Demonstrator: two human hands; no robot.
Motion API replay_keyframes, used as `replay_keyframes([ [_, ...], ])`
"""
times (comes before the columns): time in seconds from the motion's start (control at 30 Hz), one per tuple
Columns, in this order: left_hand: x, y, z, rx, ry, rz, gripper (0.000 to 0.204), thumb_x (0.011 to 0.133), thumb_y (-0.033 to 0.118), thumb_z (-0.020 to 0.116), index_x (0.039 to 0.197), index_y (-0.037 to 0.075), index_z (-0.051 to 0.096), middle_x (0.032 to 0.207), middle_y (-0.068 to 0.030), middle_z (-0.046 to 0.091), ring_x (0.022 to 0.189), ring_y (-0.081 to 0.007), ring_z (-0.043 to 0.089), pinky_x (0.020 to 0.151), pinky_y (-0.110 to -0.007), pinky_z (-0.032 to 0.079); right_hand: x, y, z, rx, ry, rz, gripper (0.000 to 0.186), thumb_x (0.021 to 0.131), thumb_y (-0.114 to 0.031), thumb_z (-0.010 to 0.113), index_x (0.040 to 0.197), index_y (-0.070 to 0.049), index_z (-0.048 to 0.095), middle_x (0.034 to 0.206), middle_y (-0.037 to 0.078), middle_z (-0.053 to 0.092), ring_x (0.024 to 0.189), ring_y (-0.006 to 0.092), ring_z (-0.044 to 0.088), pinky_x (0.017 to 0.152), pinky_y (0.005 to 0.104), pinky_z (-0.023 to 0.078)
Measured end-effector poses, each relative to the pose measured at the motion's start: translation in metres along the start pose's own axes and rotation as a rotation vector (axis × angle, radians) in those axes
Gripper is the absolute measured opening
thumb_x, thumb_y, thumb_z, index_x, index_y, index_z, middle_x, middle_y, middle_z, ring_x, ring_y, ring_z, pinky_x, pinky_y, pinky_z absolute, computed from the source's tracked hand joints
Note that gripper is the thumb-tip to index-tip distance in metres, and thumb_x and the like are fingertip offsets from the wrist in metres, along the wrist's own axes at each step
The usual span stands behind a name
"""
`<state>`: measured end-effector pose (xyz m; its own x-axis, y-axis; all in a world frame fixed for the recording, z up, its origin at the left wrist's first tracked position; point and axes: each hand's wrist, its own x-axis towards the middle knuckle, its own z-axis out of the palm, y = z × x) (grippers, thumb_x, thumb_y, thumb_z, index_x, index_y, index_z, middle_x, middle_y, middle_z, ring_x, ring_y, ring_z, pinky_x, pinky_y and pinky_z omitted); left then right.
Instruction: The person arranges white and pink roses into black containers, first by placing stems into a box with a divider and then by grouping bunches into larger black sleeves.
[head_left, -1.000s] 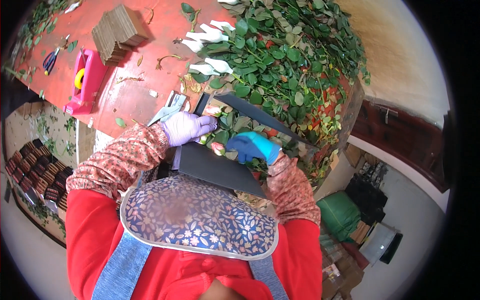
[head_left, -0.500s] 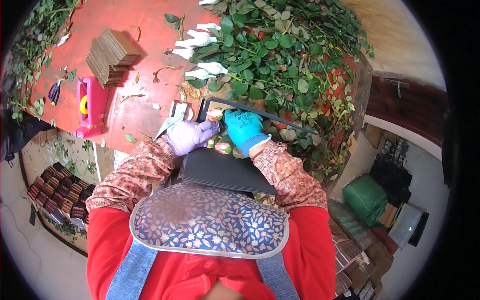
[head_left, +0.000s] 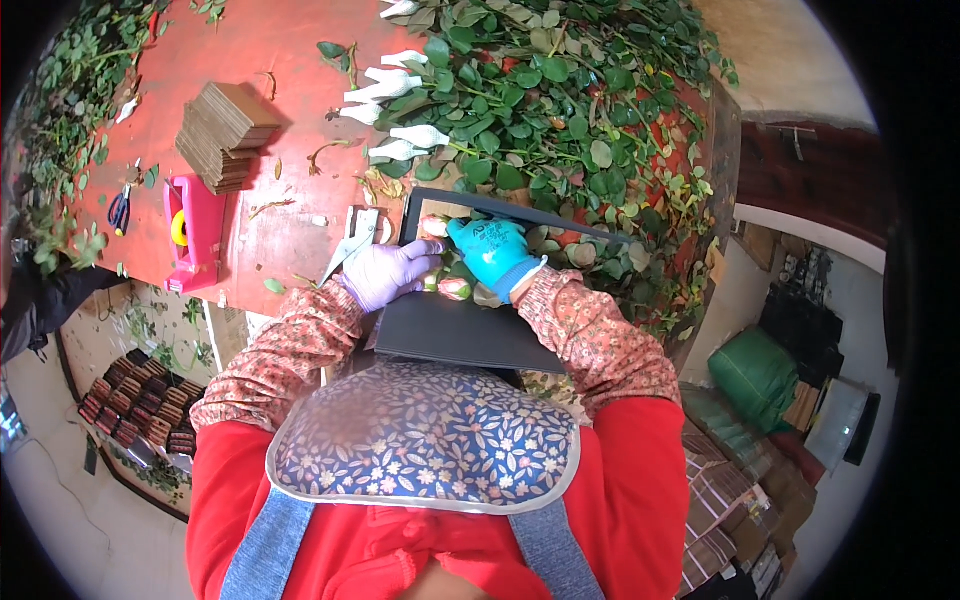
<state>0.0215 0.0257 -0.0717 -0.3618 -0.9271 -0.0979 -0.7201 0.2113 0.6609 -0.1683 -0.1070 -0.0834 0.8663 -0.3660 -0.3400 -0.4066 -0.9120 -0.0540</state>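
My left hand (head_left: 385, 275), in a purple glove, has its fingers closed on a pale pink rose bud (head_left: 436, 228) at the edge of a dark flat tray (head_left: 460, 335) that lies against my apron. My right hand (head_left: 492, 250), in a teal glove, lies right beside it with fingers curled over more rose buds (head_left: 455, 289) lined up in the tray. The two hands touch over the buds. The stems under the teal glove are hidden.
A big heap of leafy rose stems (head_left: 570, 110) covers the red table (head_left: 270, 50) beyond the tray. White-sleeved buds (head_left: 390, 90), a stack of cardboard (head_left: 225, 135), a pink tape dispenser (head_left: 195, 230), metal shears (head_left: 352, 242) and blue scissors (head_left: 118, 208) lie to the left.
My right hand has moved up and left from the tray's right side to meet the left hand over the buds. The left hand shifted slightly right.
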Motion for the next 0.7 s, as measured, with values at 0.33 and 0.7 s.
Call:
replay_keyframes([
  [0.33, 0.01, 0.0, -0.003, 0.116, 0.017, 0.015, 0.066, 0.079, 0.02, 0.076, 0.14, 0.013, 0.05, 0.153, -0.0128, 0.041, 0.094, -0.032, 0.069, 0.075, -0.041, 0.058, 0.002, 0.005, 0.009, 0.106, -0.094, -0.001, 0.02, 0.094, -0.018, 0.053, 0.111, -0.009, 0.061, 0.078, 0.011, 0.07, 0.066, 0.0321, 0.07, 0.047, 0.0509, 0.047],
  [0.7, 0.013, 0.002, 0.001, -0.072, -0.045, -0.076, 0.054, 0.078, 0.006, 0.075, 0.128, 0.012, 0.058, 0.145, -0.0085, 0.048, 0.091, -0.0291, 0.07, 0.077, -0.038, 0.058, -0.076, 0.005, -0.061, 0.368, -0.258, -0.094, 0.029, 0.094, -0.035, 0.059, 0.11, -0.012, 0.067, 0.098, 0.013, 0.065, 0.082, 0.0318, 0.068, 0.068, 0.046, 0.052],
])
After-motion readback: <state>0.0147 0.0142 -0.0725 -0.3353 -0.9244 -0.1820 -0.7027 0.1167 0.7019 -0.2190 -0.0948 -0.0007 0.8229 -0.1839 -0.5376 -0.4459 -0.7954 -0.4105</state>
